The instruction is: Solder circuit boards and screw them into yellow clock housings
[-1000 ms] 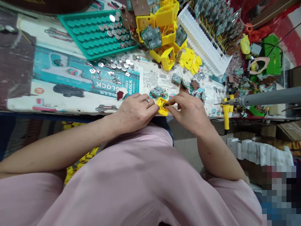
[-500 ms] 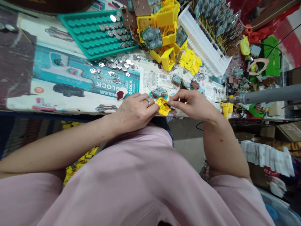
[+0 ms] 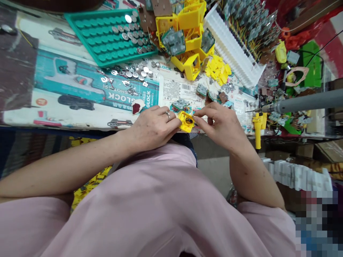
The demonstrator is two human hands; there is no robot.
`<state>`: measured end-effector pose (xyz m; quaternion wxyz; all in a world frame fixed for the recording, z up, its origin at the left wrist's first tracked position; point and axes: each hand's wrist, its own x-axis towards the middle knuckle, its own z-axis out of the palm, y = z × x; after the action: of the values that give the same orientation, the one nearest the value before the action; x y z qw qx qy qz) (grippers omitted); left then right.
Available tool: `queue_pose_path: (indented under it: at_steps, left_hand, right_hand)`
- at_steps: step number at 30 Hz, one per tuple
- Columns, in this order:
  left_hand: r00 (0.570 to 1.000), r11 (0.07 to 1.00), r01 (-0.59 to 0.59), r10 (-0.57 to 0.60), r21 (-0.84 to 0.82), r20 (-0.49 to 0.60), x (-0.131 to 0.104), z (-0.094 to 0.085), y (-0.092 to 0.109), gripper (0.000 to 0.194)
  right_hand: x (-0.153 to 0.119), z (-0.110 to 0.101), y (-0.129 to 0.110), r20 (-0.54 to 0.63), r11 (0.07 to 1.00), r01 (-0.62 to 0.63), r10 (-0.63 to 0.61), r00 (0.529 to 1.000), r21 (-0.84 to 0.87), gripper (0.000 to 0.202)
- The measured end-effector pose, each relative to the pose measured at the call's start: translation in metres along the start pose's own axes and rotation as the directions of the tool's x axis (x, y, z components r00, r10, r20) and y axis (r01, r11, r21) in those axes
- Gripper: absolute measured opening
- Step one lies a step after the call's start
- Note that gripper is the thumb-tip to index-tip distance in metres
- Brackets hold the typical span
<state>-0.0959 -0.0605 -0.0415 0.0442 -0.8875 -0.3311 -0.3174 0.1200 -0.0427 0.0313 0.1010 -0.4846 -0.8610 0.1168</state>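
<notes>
My left hand (image 3: 158, 126), with a ring on one finger, is closed on the left side of a small open yellow plastic housing (image 3: 187, 122) at the table's front edge. A round opening shows inside the housing. At its right side my right hand (image 3: 221, 123) is closed, thumb and index fingertips pinched against the edge; whether a small part is also between them cannot be seen. Just behind the housing lies a green circuit board (image 3: 180, 104) with thin wires.
Coin cells fill part of a teal tray (image 3: 88, 39), with loose metal pieces (image 3: 136, 74) before it. Behind are stacked yellow housings (image 3: 191, 67), yellow flat pieces (image 3: 218, 69) and a white rack (image 3: 233, 50). A soldering iron (image 3: 302, 102) juts in from the right, above a yellow part (image 3: 257, 130).
The right hand's fingertips have moved from over the housing's inside to its right edge, and its round opening shows more clearly. The left hand keeps its hold. The view has shifted slightly.
</notes>
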Motion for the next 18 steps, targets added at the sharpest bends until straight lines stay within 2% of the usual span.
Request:
queue_pose_path:
  at_steps: [4,7,10,12,14,18]
  left_hand:
    - [1.000,1.000,0.006,-0.006,-0.006,0.000,-0.001,0.000,0.000,0.023]
    - [1.000,1.000,0.010,-0.010,-0.001,-0.001,-0.001,0.000,0.000,0.023]
    - [1.000,1.000,0.009,-0.009,-0.003,0.001,0.000,0.000,-0.001,0.023]
    - [1.000,1.000,0.012,-0.012,-0.007,0.006,0.000,0.000,-0.001,0.022]
    - [1.000,1.000,0.019,-0.019,-0.013,0.019,0.000,-0.001,0.000,0.023]
    - [0.995,0.996,0.063,-0.057,-0.065,0.078,-0.001,-0.002,0.001,0.025]
  right_hand:
    - [-0.004,0.005,-0.007,0.010,0.997,-0.054,0.055,0.998,-0.056,0.020]
    - [-0.004,0.009,-0.010,0.035,0.994,-0.079,0.082,0.996,-0.070,0.016]
    - [0.000,0.007,-0.009,0.066,0.996,-0.085,0.083,0.994,0.021,0.007]
    - [0.003,0.003,-0.005,0.096,0.980,-0.127,0.113,0.989,0.154,0.004]
    - [0.006,-0.003,0.000,0.169,0.910,-0.237,0.189,0.967,0.340,0.012]
    - [0.007,-0.007,0.009,0.338,0.597,-0.459,0.310,0.889,0.658,0.039]
